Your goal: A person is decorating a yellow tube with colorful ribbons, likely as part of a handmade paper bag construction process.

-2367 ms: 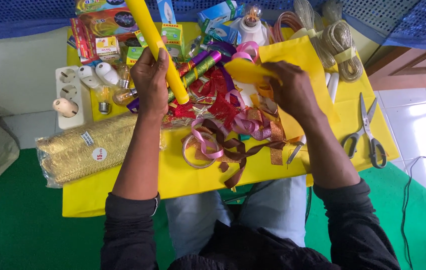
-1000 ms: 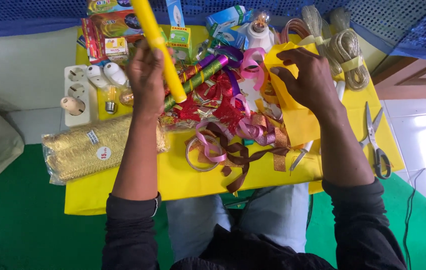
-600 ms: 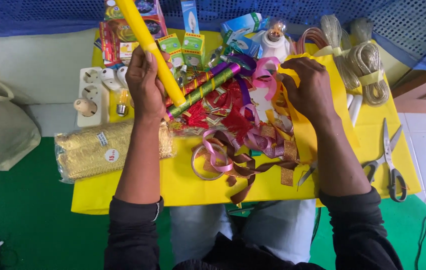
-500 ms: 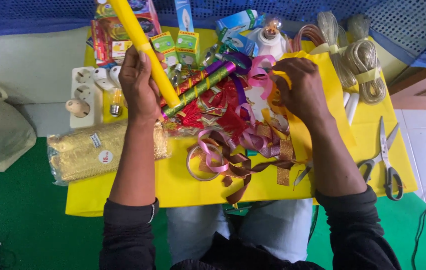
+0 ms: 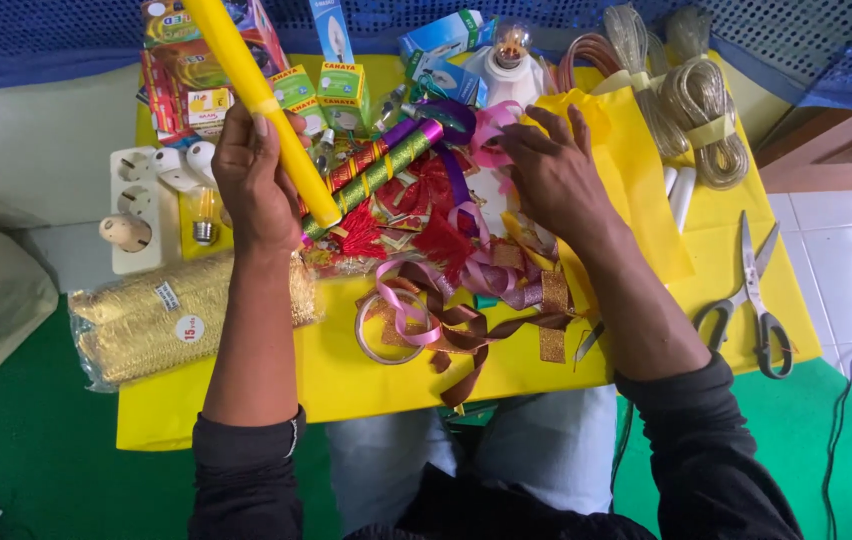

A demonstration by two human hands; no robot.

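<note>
Fingers of the left hand [image 5: 256,185] wrapped around the yellow paper roll [image 5: 258,95], which angled far-left above the table. Right hand [image 5: 551,175], fingers spread, pressed on the yellow paper sheet [image 5: 646,190] beside tangled ribbons [image 5: 446,290].

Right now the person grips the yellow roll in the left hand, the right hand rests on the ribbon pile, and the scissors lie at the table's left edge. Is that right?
Not quite. The head view shows the scissors at the table's right edge. The left hand does grip the yellow roll, and the right hand rests on the ribbon pile.
</note>
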